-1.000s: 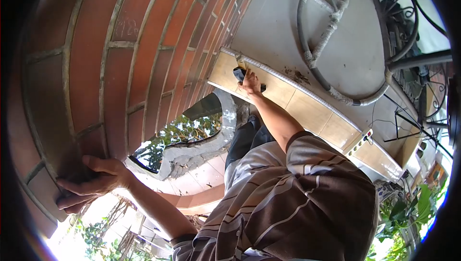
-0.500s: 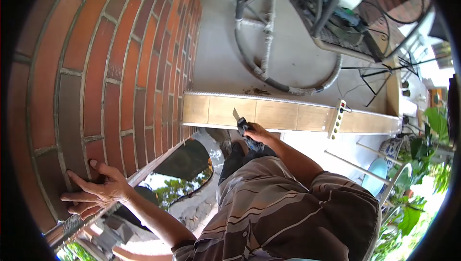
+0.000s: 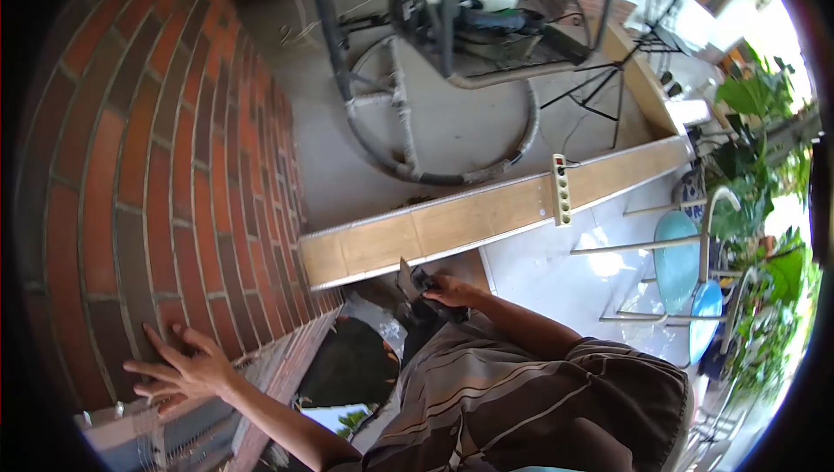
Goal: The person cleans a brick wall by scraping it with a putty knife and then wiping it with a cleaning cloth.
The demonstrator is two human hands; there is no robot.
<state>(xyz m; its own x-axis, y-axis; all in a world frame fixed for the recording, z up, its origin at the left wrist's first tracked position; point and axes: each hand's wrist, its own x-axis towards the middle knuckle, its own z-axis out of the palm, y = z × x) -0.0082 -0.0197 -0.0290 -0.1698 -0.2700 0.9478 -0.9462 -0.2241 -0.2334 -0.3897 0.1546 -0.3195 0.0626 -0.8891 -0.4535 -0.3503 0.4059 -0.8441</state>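
Note:
Spread fingers of my left hand (image 3: 187, 369) rest on the brick wall (image 3: 113, 237), close to its lower end. My right hand (image 3: 452, 291) is closed around a dark tool with a pointed metal blade (image 3: 405, 276). The tool's exact kind cannot be told, and part of its body is hidden by the hand and the shirt. Its blade points up toward the tiled ledge (image 3: 382, 242), overlapping the ledge's near edge in the view; whether it touches cannot be told.
A power strip (image 3: 561, 194) stands on the ledge, its cord running behind. Beyond is a round metal base (image 3: 452, 178) under a dark metal frame (image 3: 446, 20). Blue-seated chairs (image 3: 678, 250) and plants (image 3: 777, 290) are on the right.
My view has turned, so the ledge now slants upward to the right and more chairs show. The blade has gone from over the ledge to its near edge. My left hand stays on the bricks.

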